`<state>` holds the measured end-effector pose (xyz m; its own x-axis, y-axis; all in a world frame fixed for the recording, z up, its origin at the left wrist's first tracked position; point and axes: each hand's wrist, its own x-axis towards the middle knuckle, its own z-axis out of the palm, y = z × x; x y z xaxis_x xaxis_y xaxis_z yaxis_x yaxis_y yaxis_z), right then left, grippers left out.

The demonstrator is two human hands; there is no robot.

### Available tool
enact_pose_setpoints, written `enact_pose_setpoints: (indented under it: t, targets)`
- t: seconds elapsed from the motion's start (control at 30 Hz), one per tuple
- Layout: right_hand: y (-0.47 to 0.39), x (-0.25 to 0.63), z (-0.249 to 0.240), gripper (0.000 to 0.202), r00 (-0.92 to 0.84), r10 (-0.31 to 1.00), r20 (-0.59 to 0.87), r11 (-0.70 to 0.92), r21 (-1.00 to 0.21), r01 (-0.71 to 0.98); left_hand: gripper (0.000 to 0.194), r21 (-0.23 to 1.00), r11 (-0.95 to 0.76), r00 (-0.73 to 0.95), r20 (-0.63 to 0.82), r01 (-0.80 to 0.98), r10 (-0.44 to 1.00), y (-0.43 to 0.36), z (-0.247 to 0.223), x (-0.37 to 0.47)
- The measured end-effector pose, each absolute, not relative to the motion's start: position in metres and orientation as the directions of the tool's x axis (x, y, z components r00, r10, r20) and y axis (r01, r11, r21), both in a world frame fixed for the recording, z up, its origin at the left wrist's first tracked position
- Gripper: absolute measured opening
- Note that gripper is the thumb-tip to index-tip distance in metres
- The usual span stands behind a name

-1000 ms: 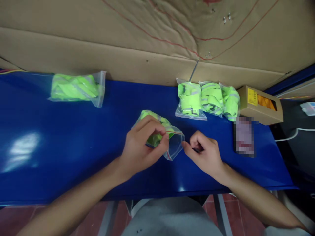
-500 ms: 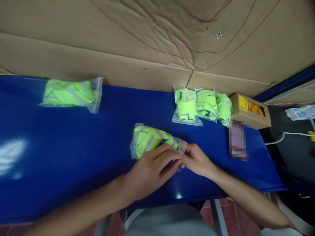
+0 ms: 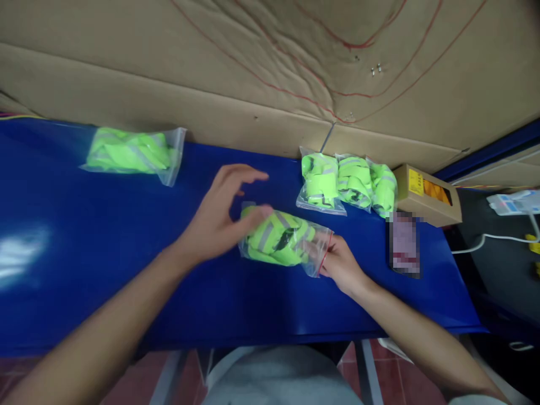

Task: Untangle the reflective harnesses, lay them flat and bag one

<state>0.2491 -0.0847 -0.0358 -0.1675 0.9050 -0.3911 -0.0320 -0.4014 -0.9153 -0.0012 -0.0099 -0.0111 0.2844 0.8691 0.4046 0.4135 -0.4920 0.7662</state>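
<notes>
A clear zip bag (image 3: 317,264) lies lengthwise in front of me, with a neon yellow-green reflective vest or strap bundle (image 3: 276,239) folded inside. At its right end, my right hand (image 3: 340,261) grips the bag by its red-edged mouth, and some fingers show through the plastic, reaching in beside the bundle. My left hand (image 3: 219,216) is open over the bag's left end, fingers spread and pointing right. Its thumb lies over the top of the bag; whether it touches is hard to tell because of blur.
Three similar packed bags (image 3: 354,183) stand in a row at the back right, beside a cardboard box (image 3: 428,194) with a window. A pixelated phone-like object (image 3: 404,244) lies before the box. Another packed bag (image 3: 130,152) lies back left on the blue table (image 3: 105,253).
My left hand has let go of the bag's mouth and moved left and up, opening over the far end. My right fingers now reach into the bag, which has shifted slightly right.
</notes>
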Motion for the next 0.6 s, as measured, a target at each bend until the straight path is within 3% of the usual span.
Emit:
enact_pose_setpoints:
  t: [0.07, 0.13, 0.2, 0.4, 0.6]
  targets:
    - [-0.084, 0.251, -0.038, 0.048, -0.137, 0.910, -0.392, -0.403, -0.913, -0.064, 0.059, 0.962, -0.137, 0.109, 0.113, 0.238, 0.988, 0.003, -0.017, -0.003]
    - [-0.084, 0.252, -0.038, 0.048, -0.106, 0.923, -0.369, -0.378, -0.922, -0.087, 0.070, 0.987, 0.149, 0.104, -0.156, 0.066, 0.982, 0.006, -0.023, 0.001]
    - [-0.082, 0.253, -0.037, 0.049, -0.075, 0.932, -0.355, -0.361, -0.927, -0.101, 0.075, 0.954, 0.301, 0.203, -0.292, -0.011, 0.935, 0.003, -0.025, 0.006]
    - [-0.078, 0.257, -0.033, 0.047, -0.027, 0.941, -0.336, -0.337, -0.939, -0.061, 0.063, 0.945, 0.299, 0.305, -0.249, -0.129, 0.919, -0.013, -0.019, 0.014]
    - [-0.075, 0.261, -0.034, 0.049, -0.108, 0.991, -0.078, -0.057, -0.981, 0.185, 0.057, 0.962, 0.202, 0.295, -0.142, -0.184, 0.945, -0.019, -0.024, 0.020]
